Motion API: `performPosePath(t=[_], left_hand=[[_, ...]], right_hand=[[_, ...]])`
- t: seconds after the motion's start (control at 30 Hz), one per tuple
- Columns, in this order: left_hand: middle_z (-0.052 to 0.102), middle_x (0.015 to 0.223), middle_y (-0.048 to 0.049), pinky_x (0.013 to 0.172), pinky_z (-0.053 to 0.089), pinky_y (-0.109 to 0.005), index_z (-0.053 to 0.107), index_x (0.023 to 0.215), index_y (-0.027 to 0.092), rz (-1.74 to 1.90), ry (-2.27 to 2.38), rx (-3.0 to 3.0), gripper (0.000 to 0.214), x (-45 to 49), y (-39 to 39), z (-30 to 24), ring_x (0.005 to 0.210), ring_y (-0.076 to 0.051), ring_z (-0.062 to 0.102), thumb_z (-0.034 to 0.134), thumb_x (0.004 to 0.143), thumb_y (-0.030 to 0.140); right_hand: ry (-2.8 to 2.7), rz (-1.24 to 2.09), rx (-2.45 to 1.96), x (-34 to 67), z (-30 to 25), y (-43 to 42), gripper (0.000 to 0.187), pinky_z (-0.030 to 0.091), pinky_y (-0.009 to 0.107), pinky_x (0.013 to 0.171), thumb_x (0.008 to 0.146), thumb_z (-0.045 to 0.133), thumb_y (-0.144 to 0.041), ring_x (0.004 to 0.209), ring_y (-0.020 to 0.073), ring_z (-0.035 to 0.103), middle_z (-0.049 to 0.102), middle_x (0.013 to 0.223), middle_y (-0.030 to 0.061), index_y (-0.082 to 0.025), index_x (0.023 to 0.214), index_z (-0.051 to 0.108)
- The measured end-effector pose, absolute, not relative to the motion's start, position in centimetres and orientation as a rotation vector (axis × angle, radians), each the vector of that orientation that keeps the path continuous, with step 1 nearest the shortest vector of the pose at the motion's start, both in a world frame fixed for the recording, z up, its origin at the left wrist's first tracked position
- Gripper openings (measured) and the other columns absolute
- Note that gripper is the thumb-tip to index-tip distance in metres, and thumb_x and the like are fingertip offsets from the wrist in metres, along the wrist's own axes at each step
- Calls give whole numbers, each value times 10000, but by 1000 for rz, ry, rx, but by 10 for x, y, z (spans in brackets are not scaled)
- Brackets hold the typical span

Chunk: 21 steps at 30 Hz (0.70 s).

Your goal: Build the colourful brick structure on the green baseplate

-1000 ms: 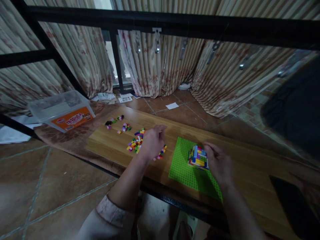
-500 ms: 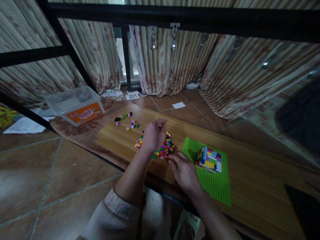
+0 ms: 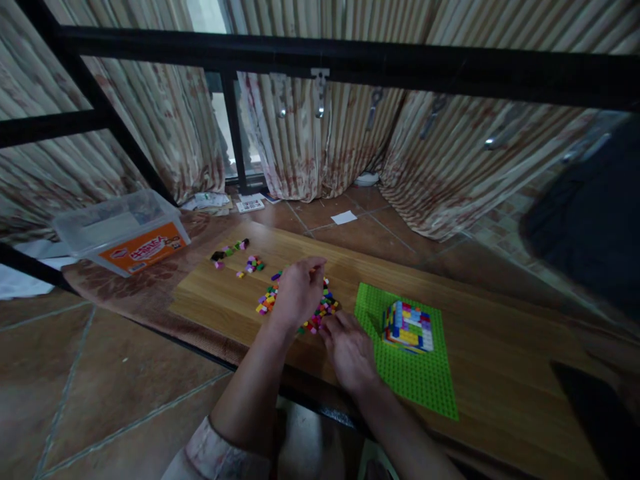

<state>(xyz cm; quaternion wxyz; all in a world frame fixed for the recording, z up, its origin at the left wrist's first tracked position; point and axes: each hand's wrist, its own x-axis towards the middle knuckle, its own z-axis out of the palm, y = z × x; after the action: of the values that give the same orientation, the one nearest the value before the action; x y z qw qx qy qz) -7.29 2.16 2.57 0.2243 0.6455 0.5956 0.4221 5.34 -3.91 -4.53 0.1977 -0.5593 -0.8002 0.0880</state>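
Observation:
A loose pile of small coloured toy bricks (image 3: 327,305) lies on the wooden board. My left hand (image 3: 299,293) is over the middle of the pile with its fingers bent and drawn together; whatever they hold is hidden. At the pile's near right side, my right hand (image 3: 349,350) has its fingertips down among the bricks, closed together, and what is in them cannot be made out. Right of that hand lies a green studded baseplate (image 3: 420,380). On it stands a block-shaped build of multicoloured bricks (image 3: 407,327) with an opening in its top.
Further left on the wooden board (image 3: 210,293) are a small brick cluster (image 3: 254,263) and a row of joined bricks (image 3: 230,249). A clear plastic box (image 3: 120,230) with an orange label stands beyond. A black frame bar (image 3: 350,59) crosses above; a dark flat object (image 3: 590,413) lies at right.
The view has shifted, so the whole scene sits lower and further left. My right hand has drawn its fingers in closer at the pile's edge. My left hand stays over the bricks.

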Motion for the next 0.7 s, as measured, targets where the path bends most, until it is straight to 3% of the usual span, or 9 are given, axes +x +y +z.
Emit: performPosePath(t=[0.3, 0.43, 0.63, 0.7], left_hand=[[740, 1004, -90, 868, 508, -329, 717, 1004, 165, 1128, 1625, 1795, 262, -68, 22, 25, 927, -214, 685, 504, 850, 176], [742, 973, -81, 823, 514, -320, 720, 984, 169, 1180, 1544, 1661, 230, -66, 24, 23, 891, -215, 686, 562, 825, 222], [730, 834, -56, 705, 515, -262, 727, 914, 149, 1083, 1117, 1182, 238, -42, 13, 31, 724, -161, 663, 701, 739, 308], [717, 803, -57, 696, 507, -255, 726, 874, 141, 1000, 994, 1083, 233, -30, 4, 35, 700, -146, 648, 722, 729, 324]], right_hand=[[-2126, 337, -1501, 50, -49, -41, 173, 500, 369, 804, 916, 467, -163, 966, 247, 567, 620, 995, 87, -217, 926, 631], [-1966, 497, -1404, 58, -20, -44, 159, 487, 347, 790, 914, 455, -146, 883, 213, 580, 624, 902, 56, -208, 887, 599], [-1516, 597, -1272, 97, 22, -38, 213, 486, 306, 792, 925, 482, -244, 871, 167, 613, 656, 935, 35, -234, 1084, 622], [-1394, 611, -1234, 109, 26, -35, 212, 490, 309, 801, 914, 510, -294, 883, 166, 623, 672, 949, 35, -243, 1058, 657]])
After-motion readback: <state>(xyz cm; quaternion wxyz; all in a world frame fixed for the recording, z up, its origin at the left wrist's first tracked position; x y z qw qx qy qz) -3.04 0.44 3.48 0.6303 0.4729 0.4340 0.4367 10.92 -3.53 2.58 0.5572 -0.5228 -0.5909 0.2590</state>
